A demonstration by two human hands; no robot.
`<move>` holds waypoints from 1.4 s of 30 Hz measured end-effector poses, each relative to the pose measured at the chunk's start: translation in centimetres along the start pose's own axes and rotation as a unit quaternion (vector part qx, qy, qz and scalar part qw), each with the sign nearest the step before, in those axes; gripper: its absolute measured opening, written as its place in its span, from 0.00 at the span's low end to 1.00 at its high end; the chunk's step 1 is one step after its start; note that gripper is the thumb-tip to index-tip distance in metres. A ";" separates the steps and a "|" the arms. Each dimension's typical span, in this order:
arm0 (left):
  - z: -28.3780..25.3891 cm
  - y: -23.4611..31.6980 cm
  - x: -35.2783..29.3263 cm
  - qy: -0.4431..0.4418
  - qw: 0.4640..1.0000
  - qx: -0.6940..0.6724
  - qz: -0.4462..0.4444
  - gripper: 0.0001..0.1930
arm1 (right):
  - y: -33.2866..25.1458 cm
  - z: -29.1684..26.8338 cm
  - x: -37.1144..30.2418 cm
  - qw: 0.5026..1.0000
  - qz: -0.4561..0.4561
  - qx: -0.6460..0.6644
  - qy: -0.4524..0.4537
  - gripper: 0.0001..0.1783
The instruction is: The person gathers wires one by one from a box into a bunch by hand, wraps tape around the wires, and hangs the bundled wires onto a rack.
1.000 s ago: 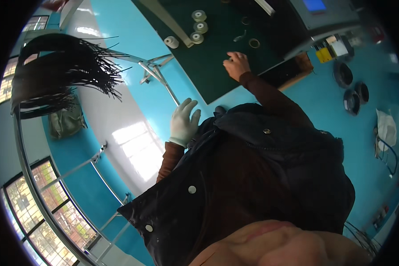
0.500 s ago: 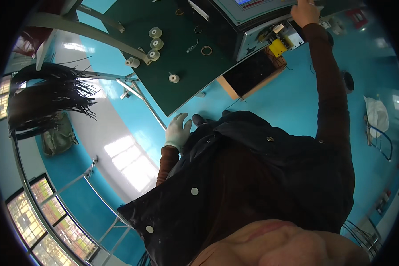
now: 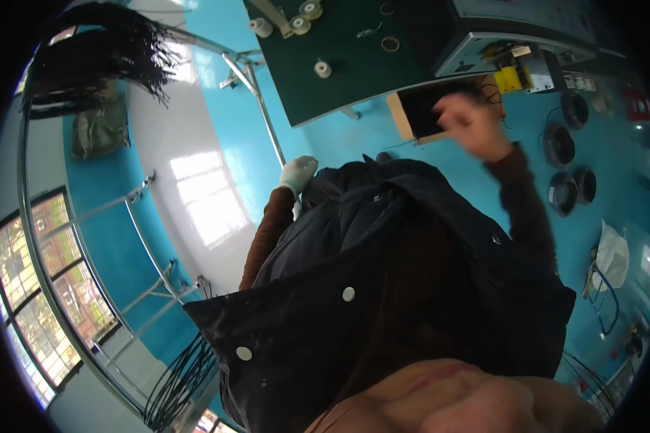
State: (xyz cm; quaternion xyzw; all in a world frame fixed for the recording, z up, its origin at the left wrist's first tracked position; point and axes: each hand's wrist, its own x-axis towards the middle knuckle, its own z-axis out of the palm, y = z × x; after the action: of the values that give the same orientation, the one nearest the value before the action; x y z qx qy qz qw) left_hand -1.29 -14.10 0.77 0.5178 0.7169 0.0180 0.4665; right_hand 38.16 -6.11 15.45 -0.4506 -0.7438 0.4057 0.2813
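My right hand, bare and smeared by motion, is raised in front of a cardboard box with a dark inside. Its fingers look loosely bent and apart, with nothing visible in them. My left hand wears a white glove and hangs beside my dark jacket, near a metal pole of the table frame. Its fingertips are turned away, so their grip is hidden. Beyond the box stands a machine with a yellow part on its side.
A green-topped table carries white spools and a thin wire ring. Several black coils lie on the blue floor at the right. Black wires hang over a metal rack at the left.
My right hand has drawn back from the machine's screen edge down to in front of the box. My left hand's fingers were spread and now are turned inward. The view has shifted.
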 end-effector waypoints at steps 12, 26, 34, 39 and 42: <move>4.2 -13.6 4.0 -0.107 0.975 0.189 0.039 0.18 | 9.3 15.8 -10.7 0.972 0.213 -0.086 -0.056 0.14; 7.7 -13.3 7.8 -0.151 0.965 0.198 0.084 0.16 | 8.4 18.1 -18.2 0.914 0.393 -0.029 0.097 0.15; 8.6 -15.0 10.2 -0.034 0.983 0.108 0.141 0.21 | 11.1 14.9 -17.7 0.945 0.317 -0.042 0.071 0.14; 11.2 -9.4 5.1 -0.085 0.980 0.171 0.062 0.20 | 14.2 11.9 -17.1 0.950 0.306 -0.039 0.044 0.13; 13.1 -7.7 2.7 -0.087 0.982 0.162 0.031 0.20 | 15.8 10.6 -15.9 0.963 0.266 -0.020 0.044 0.12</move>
State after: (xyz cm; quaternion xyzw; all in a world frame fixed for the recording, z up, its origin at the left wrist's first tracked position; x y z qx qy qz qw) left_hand 2.06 -21.58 -12.30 0.6079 0.6508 -0.1291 0.4361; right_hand 43.79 -19.88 -4.36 -0.6550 -0.5923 0.4305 0.1865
